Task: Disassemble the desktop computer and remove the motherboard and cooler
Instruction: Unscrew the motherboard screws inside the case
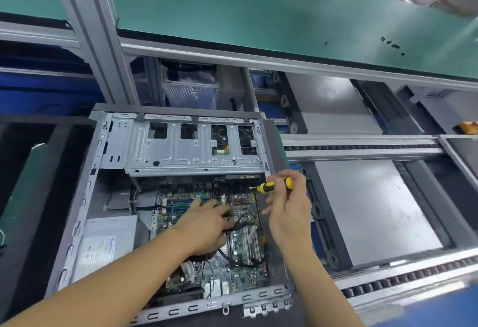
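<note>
The open computer case (85, 197) lies under both hands, its motherboard (240, 275) beneath the left hand (207, 225), whose curled fingers appear to grip a black cable (232, 259) beside the finned cooler (239, 215). A hard tug could tear its connector or flex the board. The right hand (287, 212) clasps a yellow screwdriver (271, 185); a slipped tip could gouge components.

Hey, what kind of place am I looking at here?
Probably an electronics assembly or teardown line: a grey roller conveyor track beside the open silver desktop computer case, and a green-matted aluminium-framed shelf above.
</note>
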The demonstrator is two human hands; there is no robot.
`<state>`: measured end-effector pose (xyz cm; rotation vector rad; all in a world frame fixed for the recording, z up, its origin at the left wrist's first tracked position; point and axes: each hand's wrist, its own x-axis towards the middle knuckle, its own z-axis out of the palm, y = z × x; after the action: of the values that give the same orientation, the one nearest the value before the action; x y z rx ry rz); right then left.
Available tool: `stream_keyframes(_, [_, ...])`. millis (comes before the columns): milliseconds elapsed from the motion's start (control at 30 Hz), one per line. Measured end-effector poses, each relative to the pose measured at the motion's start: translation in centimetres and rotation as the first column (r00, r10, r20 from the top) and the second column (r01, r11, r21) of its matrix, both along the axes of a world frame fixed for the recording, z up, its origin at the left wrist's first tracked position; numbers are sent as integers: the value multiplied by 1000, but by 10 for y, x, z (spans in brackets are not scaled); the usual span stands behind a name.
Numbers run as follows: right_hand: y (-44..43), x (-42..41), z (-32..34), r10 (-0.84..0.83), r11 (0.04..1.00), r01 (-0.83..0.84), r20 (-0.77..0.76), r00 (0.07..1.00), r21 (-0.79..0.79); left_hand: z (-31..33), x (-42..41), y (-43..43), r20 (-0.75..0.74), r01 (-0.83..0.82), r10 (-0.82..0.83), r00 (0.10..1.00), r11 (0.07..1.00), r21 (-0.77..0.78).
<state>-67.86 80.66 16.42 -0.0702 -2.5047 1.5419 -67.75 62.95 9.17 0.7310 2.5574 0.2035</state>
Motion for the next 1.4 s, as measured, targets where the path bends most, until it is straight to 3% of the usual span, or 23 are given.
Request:
stream_keyframes(167, [-1, 4, -4, 57, 979, -60, 22, 998, 195, 12, 3, -1, 71, -54, 49, 996, 996, 74])
stream_keyframes(267, [-5, 4, -2, 88, 953, -107, 77, 993, 283, 16, 9, 5, -5, -7, 7, 1000, 996, -84])
stream_keyframes(400, [-11, -1, -2, 106, 906, -168, 176, 979, 389, 17, 20, 16, -1, -21, 22, 1000, 954, -298])
stream_keyframes(500, [-24, -5, -3, 180, 875, -272, 252, 951, 401, 15, 23, 24, -21, -54, 50, 999, 927, -371])
stream_keyframes(700, [-27, -8, -10, 247, 833, -335, 246, 937, 440, 16, 23, 19, 28, -103, 117, 993, 947, -306])
stream_keyframes(900, [-30, -6, -15, 273, 704, -390, 282, 920, 593, 20, 18, 16, 89, -116, 143, 986, 959, -261])
stream_keyframes(1133, [-28, -5, -17, 282, 740, -396, 284, 916, 543, 23, 18, 14, 115, -112, 143, 983, 963, -244])
stream_keyframes(1400, [-28, -6, -16, 300, 712, -417, 291, 908, 565, 20, 18, 13, 100, -114, 138, 985, 969, -221])
